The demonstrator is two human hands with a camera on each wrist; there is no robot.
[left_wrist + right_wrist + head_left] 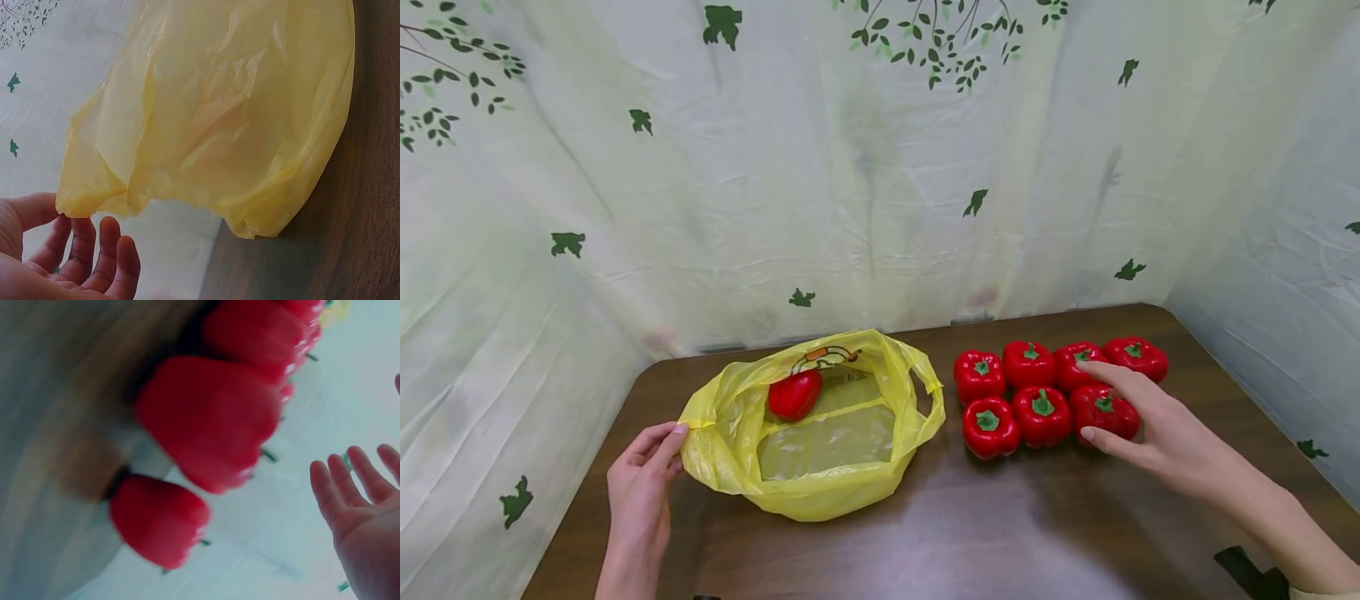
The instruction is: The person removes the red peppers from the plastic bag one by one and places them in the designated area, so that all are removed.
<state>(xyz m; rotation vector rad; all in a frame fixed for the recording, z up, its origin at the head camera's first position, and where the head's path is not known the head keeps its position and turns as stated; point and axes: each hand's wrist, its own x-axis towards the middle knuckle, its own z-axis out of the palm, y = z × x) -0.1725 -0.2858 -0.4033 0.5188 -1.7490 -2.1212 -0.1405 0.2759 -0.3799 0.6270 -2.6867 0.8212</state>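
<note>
A yellow plastic bag (pixel 827 500) stands with its mouth spread wide in the head view. One red bell pepper (pixel 795 395) lies inside it, toward the back left. My left hand (pixel 642 483) pinches the bag's left edge between thumb and fingertips; the left wrist view shows this pinch at a corner of the yellow film. My right hand (pixel 1161 429), fingers spread and thumb apart, hovers over the right end of two rows of red bell peppers (pixel 1042 415). The nearest is the front-right bell pepper (pixel 1103 410). In the right wrist view, the palm holds nothing.
The peppers stand close together on the dark wooden table (pixel 925 550), stems mostly upward, right of the bag's loop handle (pixel 934 408). A pale curtain (pixel 865 208) with leaf prints hangs behind the table and along both sides. A black object (pixel 1247 571) shows beside the right forearm.
</note>
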